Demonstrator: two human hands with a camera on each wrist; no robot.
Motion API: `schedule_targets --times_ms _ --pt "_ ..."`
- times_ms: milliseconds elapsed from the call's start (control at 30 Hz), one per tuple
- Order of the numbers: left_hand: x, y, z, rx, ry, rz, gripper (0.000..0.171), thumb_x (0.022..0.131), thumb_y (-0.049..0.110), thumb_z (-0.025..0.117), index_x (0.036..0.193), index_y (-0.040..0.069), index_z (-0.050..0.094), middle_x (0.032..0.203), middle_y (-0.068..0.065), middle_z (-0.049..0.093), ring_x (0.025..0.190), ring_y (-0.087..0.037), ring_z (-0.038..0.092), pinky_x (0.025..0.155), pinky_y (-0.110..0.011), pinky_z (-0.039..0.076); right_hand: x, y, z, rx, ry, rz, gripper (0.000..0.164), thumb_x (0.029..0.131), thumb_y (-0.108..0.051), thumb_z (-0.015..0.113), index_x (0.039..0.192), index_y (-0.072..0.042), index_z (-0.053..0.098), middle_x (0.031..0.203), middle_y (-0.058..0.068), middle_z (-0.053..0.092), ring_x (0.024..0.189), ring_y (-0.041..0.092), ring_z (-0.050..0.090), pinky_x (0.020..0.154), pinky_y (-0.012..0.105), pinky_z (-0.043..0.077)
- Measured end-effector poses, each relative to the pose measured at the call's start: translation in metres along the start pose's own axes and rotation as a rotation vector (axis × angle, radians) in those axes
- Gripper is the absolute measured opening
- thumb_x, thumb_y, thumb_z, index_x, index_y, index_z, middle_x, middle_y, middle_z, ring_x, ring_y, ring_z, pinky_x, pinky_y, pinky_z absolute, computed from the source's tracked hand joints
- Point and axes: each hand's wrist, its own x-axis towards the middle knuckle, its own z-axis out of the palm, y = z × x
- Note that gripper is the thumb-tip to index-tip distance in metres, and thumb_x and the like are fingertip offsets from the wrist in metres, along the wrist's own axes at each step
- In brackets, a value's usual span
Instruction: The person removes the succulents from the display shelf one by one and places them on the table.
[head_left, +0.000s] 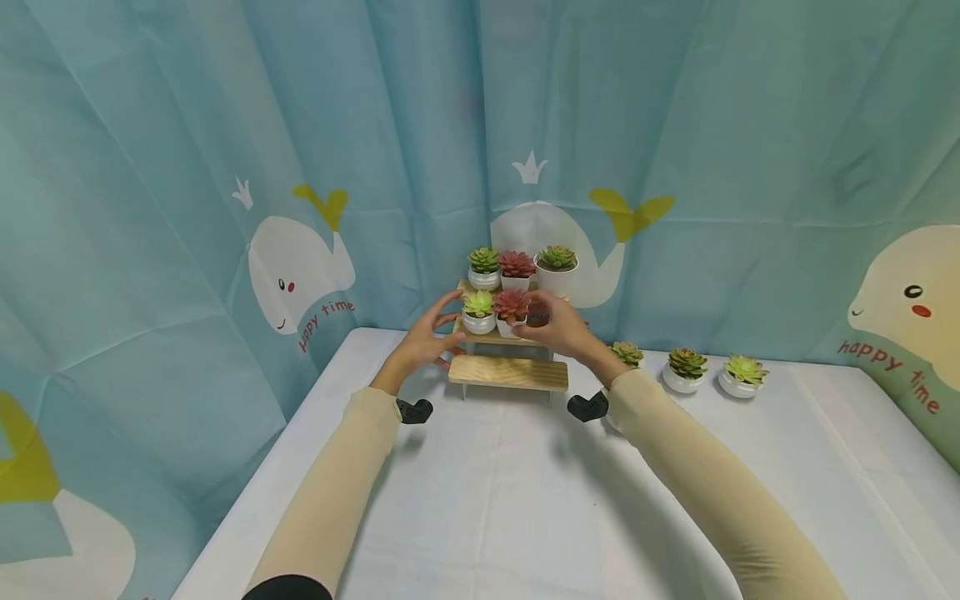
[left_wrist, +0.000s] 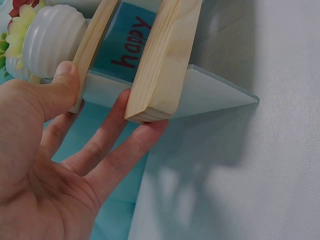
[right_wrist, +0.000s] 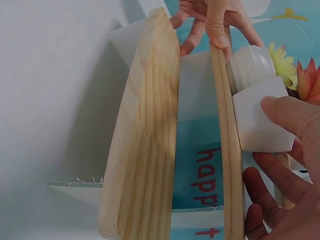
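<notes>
A stepped stand with wooden shelves (head_left: 510, 372) and pale side panels stands near the curtain. With thumb and fingers, my left hand (head_left: 422, 340) holds its left end; the thumb lies on the middle shelf's edge and two fingertips touch the lowest shelf (left_wrist: 167, 65). My right hand (head_left: 561, 327) pinches the white angular pot (right_wrist: 262, 117) of a red succulent (head_left: 512, 305), its base right at the middle shelf. Left of that pot, a light green succulent (head_left: 478, 312) in a round ribbed white pot sits on the same shelf.
On the top shelf are a green succulent (head_left: 483, 265), a dark red one (head_left: 516, 268) and a larger potted one (head_left: 557, 268). More potted succulents (head_left: 684, 371) stand right on the white-covered table (head_left: 495, 500), some partly behind my right arm. A blue curtain (head_left: 420, 167) hangs behind.
</notes>
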Motion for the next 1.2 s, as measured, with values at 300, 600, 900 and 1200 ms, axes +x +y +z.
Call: schedule_targets --times_ms 300,600,900,1200 --pt "0.0 0.0 0.001 0.008 0.003 0.004 0.077 0.101 0.015 0.067 0.159 0.049 0.028 0.164 -0.016 0.033 0.094 -0.039 0.074 0.067 -0.055 0.061 -0.001 -0.001 0.0 -0.002 0.007 -0.004 0.048 0.093 -0.017 0.08 0.133 -0.004 0.058 0.128 0.018 0.065 0.122 0.034 0.062 0.097 0.05 0.054" --pt "-0.001 0.0 0.001 0.004 0.013 -0.005 0.077 0.101 0.015 0.067 0.158 0.051 0.029 0.164 -0.015 0.033 0.107 -0.043 0.07 0.069 -0.061 0.06 -0.002 -0.003 0.0 -0.002 0.005 -0.006 0.047 0.093 -0.016 0.079 0.133 -0.003 0.057 0.129 0.019 0.065 0.122 0.035 0.062 0.096 0.05 0.054" --pt "-0.001 -0.002 0.0 -0.009 0.004 0.007 0.078 0.101 0.015 0.067 0.159 0.048 0.029 0.164 -0.016 0.032 0.123 -0.048 0.06 0.069 -0.062 0.06 -0.002 -0.003 0.0 0.006 0.004 0.007 0.052 0.092 -0.016 0.08 0.136 -0.001 0.056 0.127 0.019 0.066 0.118 0.034 0.065 0.093 0.048 0.056" --pt "0.0 -0.002 0.0 0.001 -0.004 0.028 0.078 0.101 0.017 0.068 0.161 0.044 0.027 0.164 -0.017 0.032 0.13 -0.044 0.057 0.067 -0.058 0.061 -0.002 -0.008 -0.012 -0.045 0.025 -0.058 0.047 0.09 -0.013 0.081 0.13 0.0 0.06 0.118 0.019 0.07 0.1 0.033 0.071 0.085 0.046 0.059"
